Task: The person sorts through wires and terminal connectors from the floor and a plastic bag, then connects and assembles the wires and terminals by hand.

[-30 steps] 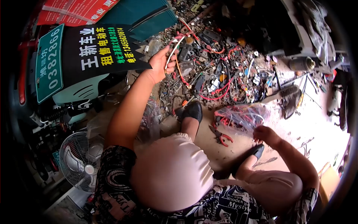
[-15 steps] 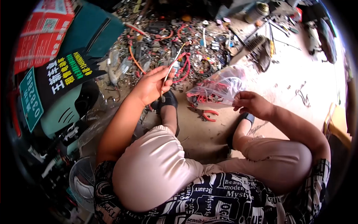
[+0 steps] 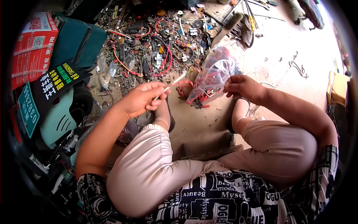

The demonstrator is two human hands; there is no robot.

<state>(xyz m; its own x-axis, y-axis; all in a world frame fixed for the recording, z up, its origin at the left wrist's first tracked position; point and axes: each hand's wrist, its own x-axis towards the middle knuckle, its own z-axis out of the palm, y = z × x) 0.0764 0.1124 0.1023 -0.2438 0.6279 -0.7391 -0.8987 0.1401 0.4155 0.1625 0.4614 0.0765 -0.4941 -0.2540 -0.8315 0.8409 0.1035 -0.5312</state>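
Observation:
My left hand (image 3: 145, 98) pinches a thin white cable (image 3: 172, 83), which points up and to the right toward the plastic bag. My right hand (image 3: 242, 88) has its fingers pressed together at the right edge of a clear plastic bag (image 3: 220, 69); the bag's edge seems to be between them. Red-handled and red wire pieces show in and beside the bag's lower left part. The pliers seen earlier are hard to make out now, and the red piece (image 3: 203, 106) under the bag may be their handle.
Loose small parts and wires (image 3: 149, 48) cover the floor ahead. A brush (image 3: 234, 20) lies beyond the bag. At the left are a red box (image 3: 35, 48), a dark green box (image 3: 80, 41) and a green license plate (image 3: 29, 108). A yellowish box (image 3: 337, 87) stands at the right.
The view has shifted. My left hand has come nearer my knee with the white cable, closer to bag height. The bag now stands more upright beside my right hand and covers the pliers' spot.

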